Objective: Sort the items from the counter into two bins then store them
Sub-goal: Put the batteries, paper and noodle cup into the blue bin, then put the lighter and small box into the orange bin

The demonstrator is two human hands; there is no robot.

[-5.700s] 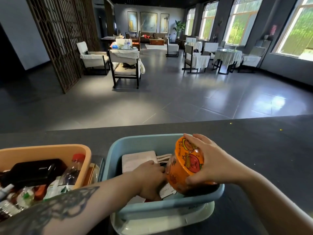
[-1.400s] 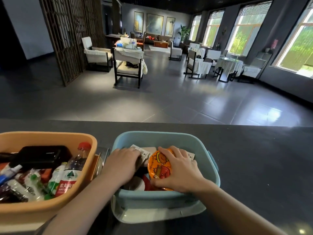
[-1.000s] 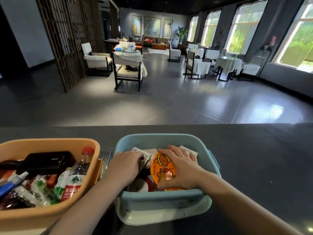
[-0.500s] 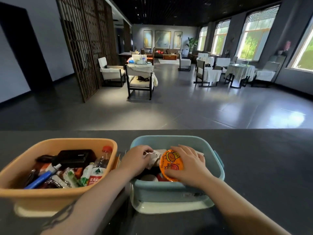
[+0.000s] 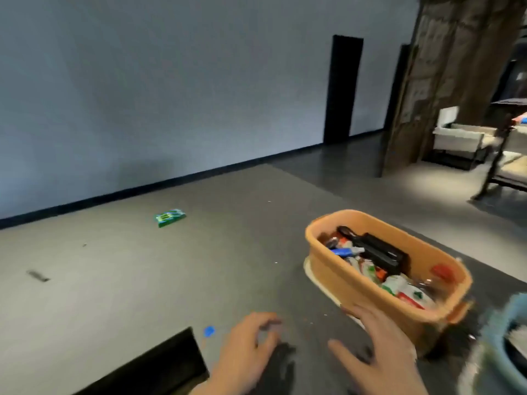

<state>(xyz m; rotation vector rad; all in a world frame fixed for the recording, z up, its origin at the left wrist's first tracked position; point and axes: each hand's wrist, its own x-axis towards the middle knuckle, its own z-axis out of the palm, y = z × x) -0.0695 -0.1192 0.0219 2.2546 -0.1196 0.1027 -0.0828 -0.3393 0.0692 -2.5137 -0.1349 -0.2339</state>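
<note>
The view is blurred from a fast turn to the left. The orange bin (image 5: 353,283) stands on the grey counter (image 5: 142,280), full of bottles, packets and a black case. Only a sliver of the blue bin (image 5: 513,354) shows at the right edge. A green packet (image 5: 170,217) lies alone far out on the counter. A small blue item (image 5: 209,331) lies near my left hand (image 5: 245,354), whose fingers are loosely curled with nothing in them. My right hand (image 5: 379,354) is spread flat just in front of the orange bin, holding nothing.
A dark rectangular opening (image 5: 154,369) sits in the counter at the lower left. A small dark object (image 5: 37,275) lies at the far left. Beyond are a pale wall with a dark doorway (image 5: 342,89), a wooden lattice screen (image 5: 445,75) and chairs (image 5: 459,141).
My view has swung sharply left. Both hands have come out of the blue bin; the right hand let go of the orange cup and now hovers near the orange bin.
</note>
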